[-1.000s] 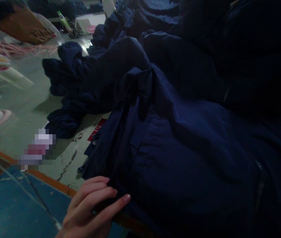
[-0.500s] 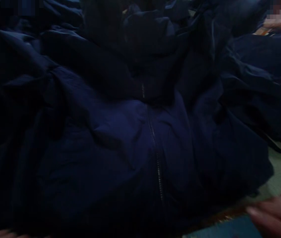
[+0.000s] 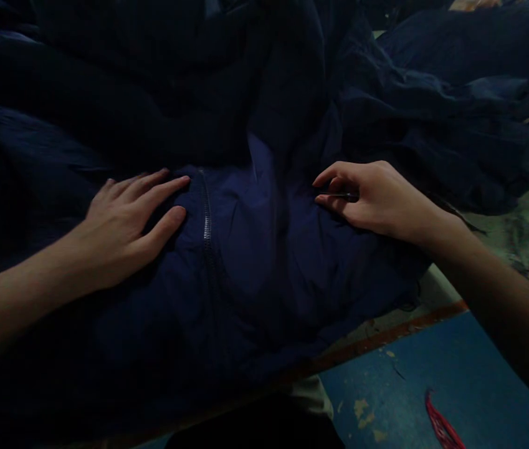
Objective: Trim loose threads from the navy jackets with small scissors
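Note:
A dark navy jacket [image 3: 245, 249] with a zipper [image 3: 207, 212] lies spread in front of me. My left hand [image 3: 128, 221] rests open on the fabric just left of the zipper, fingers spread and pointing at it. To the right of the zipper, my right hand [image 3: 362, 193] is closed around a thin dark metal tool [image 3: 346, 195], mostly hidden in the fingers; its exact kind cannot be made out. The fingertips of that hand are at the cloth.
More dark blue fabric [image 3: 451, 112] is heaped behind and to the right. The pale table top [image 3: 511, 237] shows at the right, with a worn brown edge [image 3: 399, 330]. Below is a blue floor [image 3: 399, 374] with a red stringy thing [image 3: 442, 424].
Both hands have come in from the lower frame edge onto the jacket. The camera view has shifted, so the zipper now appears farther left.

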`<action>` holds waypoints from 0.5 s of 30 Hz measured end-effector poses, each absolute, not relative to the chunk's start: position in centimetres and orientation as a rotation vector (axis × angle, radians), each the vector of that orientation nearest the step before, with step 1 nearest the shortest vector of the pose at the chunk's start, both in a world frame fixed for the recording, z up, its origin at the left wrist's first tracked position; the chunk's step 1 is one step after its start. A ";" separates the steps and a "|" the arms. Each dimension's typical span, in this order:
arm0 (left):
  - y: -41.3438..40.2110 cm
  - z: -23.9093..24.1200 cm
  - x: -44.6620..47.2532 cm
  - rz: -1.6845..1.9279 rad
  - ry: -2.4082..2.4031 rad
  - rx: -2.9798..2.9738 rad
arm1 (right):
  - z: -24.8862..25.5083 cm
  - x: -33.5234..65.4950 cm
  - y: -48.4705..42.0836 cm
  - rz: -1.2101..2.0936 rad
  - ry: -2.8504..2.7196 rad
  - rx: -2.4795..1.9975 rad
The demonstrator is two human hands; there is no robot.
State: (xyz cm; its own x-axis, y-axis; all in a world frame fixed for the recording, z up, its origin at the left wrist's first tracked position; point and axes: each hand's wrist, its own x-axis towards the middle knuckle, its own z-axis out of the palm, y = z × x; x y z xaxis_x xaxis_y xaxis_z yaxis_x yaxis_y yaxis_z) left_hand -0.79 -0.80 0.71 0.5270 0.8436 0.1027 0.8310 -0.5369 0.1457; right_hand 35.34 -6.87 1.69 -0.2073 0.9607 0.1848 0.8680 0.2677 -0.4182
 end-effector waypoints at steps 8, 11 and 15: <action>-0.2 -1.3 -2.0 0.248 1.586 2.574 | -0.9 37.2 -8.5 0.293 -2.079 -1.593; -0.1 -1.5 -2.2 0.264 1.577 2.579 | -1.2 37.1 -8.5 0.274 -2.047 -1.592; 0.2 -2.4 -2.8 0.342 1.550 2.635 | -1.2 37.0 -8.5 0.264 -2.030 -1.566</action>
